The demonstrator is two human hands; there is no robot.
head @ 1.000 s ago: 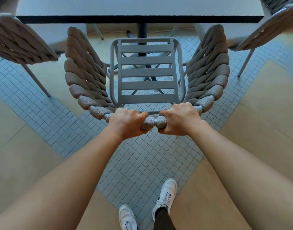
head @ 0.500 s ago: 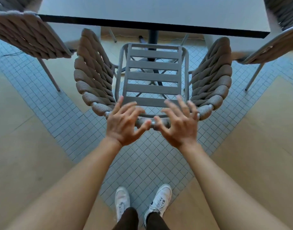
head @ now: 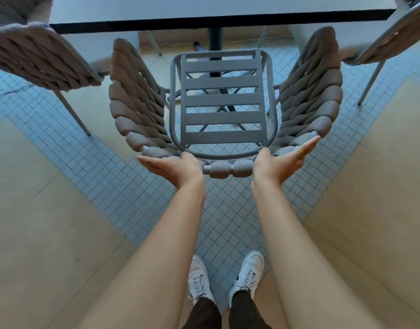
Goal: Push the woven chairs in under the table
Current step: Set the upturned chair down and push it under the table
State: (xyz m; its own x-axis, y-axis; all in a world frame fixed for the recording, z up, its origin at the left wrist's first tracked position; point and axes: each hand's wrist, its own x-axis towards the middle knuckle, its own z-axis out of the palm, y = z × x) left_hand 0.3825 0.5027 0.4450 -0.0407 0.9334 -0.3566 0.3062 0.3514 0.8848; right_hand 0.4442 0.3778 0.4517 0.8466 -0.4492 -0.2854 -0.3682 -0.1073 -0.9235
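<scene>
A woven chair [head: 222,104] with thick taupe rope wrapping and a grey slatted seat stands in front of me, facing the table [head: 204,10]. Its seat front sits just short of the table's dark edge. My left hand [head: 173,168] lies flat with fingers straight, its palm against the left part of the curved backrest rim. My right hand [head: 281,162] is flat too, palm against the rim's right part. Neither hand grips the rim.
Two more woven chairs flank this one: a left chair [head: 38,60] and a right chair [head: 389,41], both angled outward. The table's black pedestal [head: 214,41] stands ahead under the top. My white shoes [head: 224,277] stand on the blue mosaic floor.
Both hands let go of the backrest rim, spread their fingers, then turned flat against the rim with fingers pointing outward. My feet came together.
</scene>
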